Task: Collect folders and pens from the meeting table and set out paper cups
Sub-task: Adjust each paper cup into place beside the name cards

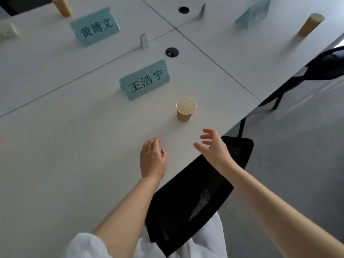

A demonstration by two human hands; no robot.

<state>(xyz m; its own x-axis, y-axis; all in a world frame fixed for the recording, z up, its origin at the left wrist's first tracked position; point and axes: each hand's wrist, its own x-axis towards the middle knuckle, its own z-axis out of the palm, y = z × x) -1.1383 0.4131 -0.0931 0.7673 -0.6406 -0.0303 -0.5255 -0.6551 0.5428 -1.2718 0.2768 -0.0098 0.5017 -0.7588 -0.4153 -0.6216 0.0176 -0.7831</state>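
A brown paper cup (pixel 185 109) stands upright on the white meeting table (pixel 74 146), just in front of a pale blue name card (pixel 146 80). My right hand (pixel 214 146) hovers a short way below and right of the cup, fingers spread and empty. My left hand (pixel 152 158) rests over the table below and left of the cup, fingers loosely bent, holding nothing. Two more brown cups stand farther off, one at the top left (pixel 62 6) and one at the top right (pixel 310 24). No folders or pens are in view.
A black mesh chair (pixel 197 198) is tucked at the table's edge under my arms. A second black chair (pixel 320 67) stands at the right. More blue name cards (pixel 95 27) (pixel 251 15) and two black cable grommets (pixel 172 52) sit on the table.
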